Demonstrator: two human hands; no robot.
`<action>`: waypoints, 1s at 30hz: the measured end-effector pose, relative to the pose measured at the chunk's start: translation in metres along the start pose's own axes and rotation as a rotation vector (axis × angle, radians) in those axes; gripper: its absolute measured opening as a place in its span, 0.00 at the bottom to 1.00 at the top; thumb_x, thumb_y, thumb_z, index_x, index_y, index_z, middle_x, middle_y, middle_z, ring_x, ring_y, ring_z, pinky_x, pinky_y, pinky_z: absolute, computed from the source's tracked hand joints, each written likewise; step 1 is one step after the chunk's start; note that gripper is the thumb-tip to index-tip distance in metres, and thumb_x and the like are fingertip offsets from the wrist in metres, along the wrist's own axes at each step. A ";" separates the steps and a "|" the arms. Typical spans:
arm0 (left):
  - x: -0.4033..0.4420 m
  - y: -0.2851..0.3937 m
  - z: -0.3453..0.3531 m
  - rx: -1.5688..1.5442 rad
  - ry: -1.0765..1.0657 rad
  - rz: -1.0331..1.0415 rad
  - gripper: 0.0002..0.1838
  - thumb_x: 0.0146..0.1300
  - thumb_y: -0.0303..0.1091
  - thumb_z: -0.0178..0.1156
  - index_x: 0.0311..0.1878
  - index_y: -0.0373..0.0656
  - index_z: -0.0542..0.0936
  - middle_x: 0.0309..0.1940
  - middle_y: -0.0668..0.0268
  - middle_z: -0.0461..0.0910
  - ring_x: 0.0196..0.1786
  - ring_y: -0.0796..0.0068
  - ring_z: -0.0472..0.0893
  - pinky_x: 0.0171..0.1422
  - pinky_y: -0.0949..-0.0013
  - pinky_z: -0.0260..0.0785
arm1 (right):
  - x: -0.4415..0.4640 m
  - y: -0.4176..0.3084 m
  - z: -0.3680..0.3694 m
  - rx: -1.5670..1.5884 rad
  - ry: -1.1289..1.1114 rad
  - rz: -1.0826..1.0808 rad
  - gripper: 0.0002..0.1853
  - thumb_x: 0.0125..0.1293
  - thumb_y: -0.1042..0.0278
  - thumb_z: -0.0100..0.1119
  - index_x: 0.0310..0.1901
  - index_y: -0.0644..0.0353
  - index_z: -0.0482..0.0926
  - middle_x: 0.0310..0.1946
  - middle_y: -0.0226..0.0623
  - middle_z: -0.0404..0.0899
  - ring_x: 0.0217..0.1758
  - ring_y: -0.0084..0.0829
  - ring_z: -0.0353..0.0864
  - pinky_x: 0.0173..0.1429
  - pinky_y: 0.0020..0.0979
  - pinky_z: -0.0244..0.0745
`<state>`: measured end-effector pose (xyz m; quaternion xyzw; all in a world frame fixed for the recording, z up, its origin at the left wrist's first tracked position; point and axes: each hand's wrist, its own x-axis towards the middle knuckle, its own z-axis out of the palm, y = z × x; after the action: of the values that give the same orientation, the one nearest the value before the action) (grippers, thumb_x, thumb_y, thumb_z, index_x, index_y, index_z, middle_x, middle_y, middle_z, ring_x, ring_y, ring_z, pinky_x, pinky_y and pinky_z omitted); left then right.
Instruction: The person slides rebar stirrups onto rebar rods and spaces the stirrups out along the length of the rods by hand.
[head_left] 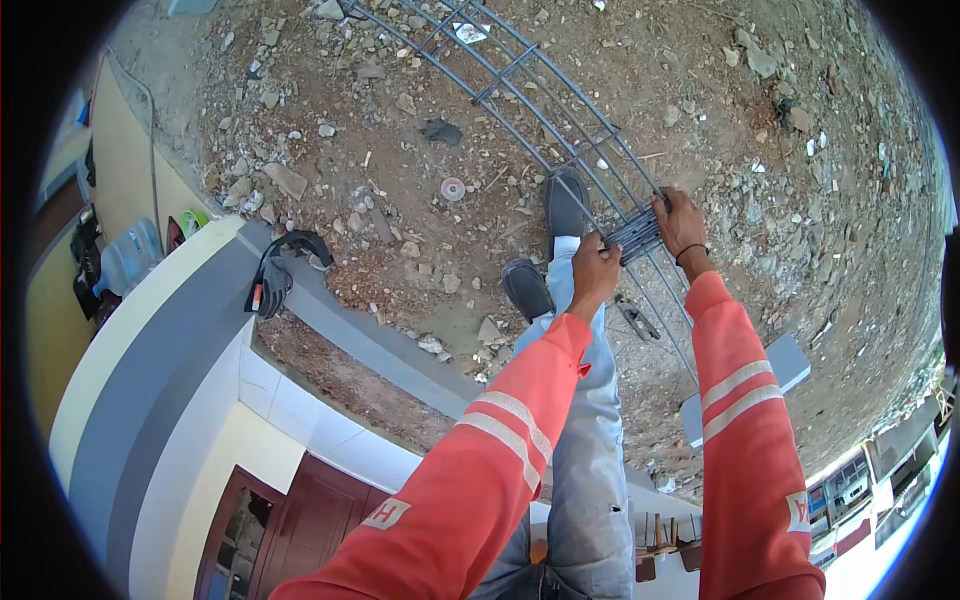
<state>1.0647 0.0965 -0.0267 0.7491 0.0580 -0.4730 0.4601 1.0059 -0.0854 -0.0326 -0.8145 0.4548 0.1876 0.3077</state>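
A long rebar cage (515,72) of steel bars and square stirrups runs from the top of the view down between my hands. A tight bundle of stirrups (634,236) sits on its bars. My left hand (597,272) is closed on the left side of this bundle. On the opposite side, my right hand (682,225) has its fingers closed around the bundle's edge and bar. Bare bars continue below the bundle toward a grey block. Dark pincers (637,320) lie on the dirt just below my hands.
Grey block (788,363) lies under the bar ends at lower right. Stony dirt (400,190) surrounds my shoes (566,205). A glove (274,285) rests on a low grey wall (350,330) at left, with a water jug (130,257) beyond it. A small disc (453,189) lies on the ground.
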 end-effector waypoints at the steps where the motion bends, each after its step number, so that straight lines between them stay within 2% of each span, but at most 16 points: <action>1: 0.004 -0.003 -0.001 0.154 -0.045 0.012 0.13 0.66 0.34 0.64 0.48 0.35 0.80 0.44 0.47 0.83 0.48 0.48 0.85 0.52 0.55 0.75 | -0.003 0.003 0.002 0.000 0.033 -0.007 0.21 0.73 0.49 0.54 0.54 0.58 0.81 0.52 0.53 0.82 0.55 0.57 0.81 0.59 0.49 0.76; 2: 0.007 -0.001 -0.005 0.310 -0.085 0.025 0.14 0.66 0.37 0.64 0.47 0.35 0.80 0.45 0.46 0.83 0.47 0.44 0.84 0.53 0.53 0.75 | -0.005 0.010 0.005 0.020 0.046 -0.007 0.21 0.73 0.49 0.54 0.54 0.58 0.81 0.52 0.53 0.82 0.55 0.57 0.81 0.59 0.49 0.76; 4: 0.007 -0.005 -0.009 0.377 -0.145 -0.018 0.17 0.66 0.41 0.65 0.46 0.35 0.81 0.47 0.44 0.83 0.49 0.43 0.83 0.57 0.50 0.73 | -0.012 0.021 0.009 0.004 0.019 0.051 0.21 0.73 0.48 0.53 0.54 0.55 0.82 0.52 0.52 0.82 0.55 0.56 0.81 0.59 0.49 0.76; 6: 0.003 -0.018 -0.006 0.430 -0.325 0.009 0.23 0.66 0.43 0.65 0.58 0.38 0.81 0.42 0.47 0.86 0.47 0.54 0.88 0.54 0.57 0.76 | -0.021 0.032 0.013 0.019 0.016 0.062 0.22 0.73 0.47 0.52 0.55 0.54 0.82 0.52 0.51 0.82 0.56 0.55 0.82 0.59 0.50 0.76; 7: -0.001 -0.021 -0.003 0.388 -0.381 -0.098 0.26 0.66 0.43 0.64 0.61 0.35 0.78 0.51 0.41 0.83 0.57 0.53 0.84 0.62 0.57 0.73 | -0.027 0.035 0.012 -0.004 0.020 0.092 0.22 0.73 0.46 0.52 0.55 0.53 0.81 0.52 0.51 0.82 0.56 0.56 0.82 0.59 0.50 0.76; 8: -0.005 -0.036 0.005 0.395 -0.384 -0.095 0.26 0.66 0.43 0.64 0.61 0.35 0.78 0.51 0.41 0.83 0.57 0.53 0.84 0.62 0.57 0.73 | -0.031 0.042 0.015 -0.030 0.025 0.122 0.22 0.73 0.46 0.51 0.55 0.53 0.81 0.52 0.51 0.82 0.56 0.56 0.82 0.59 0.51 0.76; 10: -0.016 -0.066 0.019 0.440 -0.306 0.114 0.30 0.66 0.42 0.63 0.64 0.29 0.74 0.60 0.38 0.77 0.67 0.50 0.77 0.71 0.60 0.67 | -0.041 0.061 0.020 -0.056 -0.003 0.132 0.22 0.73 0.46 0.50 0.55 0.54 0.80 0.53 0.51 0.82 0.56 0.56 0.81 0.59 0.52 0.76; 11: -0.031 -0.029 0.011 0.408 -0.489 -0.064 0.34 0.66 0.39 0.62 0.68 0.24 0.67 0.69 0.39 0.68 0.74 0.47 0.68 0.78 0.61 0.60 | -0.049 0.070 0.020 -0.049 0.009 0.135 0.22 0.73 0.46 0.50 0.55 0.54 0.80 0.53 0.52 0.82 0.56 0.57 0.81 0.59 0.52 0.75; 12: -0.038 -0.034 0.013 0.400 -0.486 -0.068 0.34 0.66 0.39 0.62 0.68 0.24 0.67 0.69 0.39 0.68 0.74 0.47 0.68 0.78 0.61 0.60 | -0.057 0.078 0.021 -0.045 0.018 0.134 0.22 0.73 0.46 0.50 0.54 0.54 0.80 0.53 0.52 0.82 0.56 0.57 0.81 0.59 0.53 0.75; 14: -0.051 -0.069 0.029 0.392 -0.553 0.118 0.37 0.64 0.37 0.62 0.71 0.25 0.63 0.71 0.39 0.66 0.75 0.46 0.66 0.78 0.59 0.60 | -0.075 0.096 0.023 -0.094 0.023 0.125 0.22 0.73 0.46 0.49 0.54 0.54 0.79 0.53 0.53 0.82 0.56 0.58 0.81 0.59 0.53 0.75; 15: -0.056 -0.086 0.039 0.408 -0.587 0.086 0.39 0.62 0.34 0.61 0.73 0.27 0.60 0.72 0.40 0.63 0.75 0.44 0.64 0.79 0.57 0.58 | -0.084 0.104 0.023 -0.101 0.006 0.166 0.22 0.73 0.46 0.49 0.54 0.54 0.79 0.53 0.53 0.82 0.56 0.58 0.81 0.59 0.53 0.75; 20: -0.084 -0.112 0.063 0.460 -0.540 0.151 0.35 0.62 0.31 0.59 0.71 0.27 0.62 0.71 0.40 0.63 0.74 0.42 0.66 0.78 0.54 0.60 | -0.102 0.149 0.028 -0.080 -0.006 0.142 0.24 0.74 0.44 0.48 0.57 0.53 0.79 0.50 0.54 0.83 0.56 0.57 0.81 0.59 0.51 0.75; 22: -0.081 -0.126 0.069 0.438 -0.420 0.273 0.30 0.63 0.30 0.59 0.68 0.27 0.67 0.68 0.41 0.69 0.69 0.44 0.72 0.71 0.55 0.69 | -0.104 0.148 0.028 -0.108 -0.008 0.203 0.24 0.74 0.44 0.49 0.58 0.54 0.78 0.49 0.53 0.83 0.56 0.55 0.81 0.60 0.50 0.75; 24: -0.083 -0.124 0.068 0.313 -0.330 0.261 0.20 0.65 0.29 0.60 0.59 0.31 0.76 0.58 0.44 0.78 0.61 0.43 0.76 0.66 0.51 0.68 | -0.107 0.153 0.030 -0.047 0.102 0.036 0.23 0.73 0.47 0.51 0.58 0.55 0.79 0.49 0.53 0.83 0.56 0.55 0.81 0.60 0.49 0.75; 26: -0.079 -0.132 0.069 0.262 -0.207 0.368 0.13 0.67 0.31 0.61 0.51 0.34 0.82 0.50 0.48 0.83 0.54 0.44 0.80 0.60 0.51 0.71 | -0.114 0.149 0.029 0.011 0.139 -0.011 0.22 0.73 0.48 0.52 0.57 0.55 0.79 0.50 0.52 0.83 0.56 0.55 0.81 0.60 0.48 0.75; 30: -0.067 -0.136 0.062 0.344 -0.218 0.439 0.11 0.67 0.34 0.63 0.45 0.36 0.85 0.45 0.50 0.84 0.49 0.46 0.83 0.56 0.52 0.73 | -0.109 0.176 0.035 0.147 0.207 -0.165 0.18 0.73 0.54 0.55 0.55 0.57 0.80 0.50 0.48 0.84 0.54 0.52 0.82 0.60 0.47 0.76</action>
<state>0.9161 0.1512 -0.0700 0.7555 -0.2359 -0.4426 0.4214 0.7983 -0.0630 -0.0526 -0.8394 0.4282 0.0428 0.3320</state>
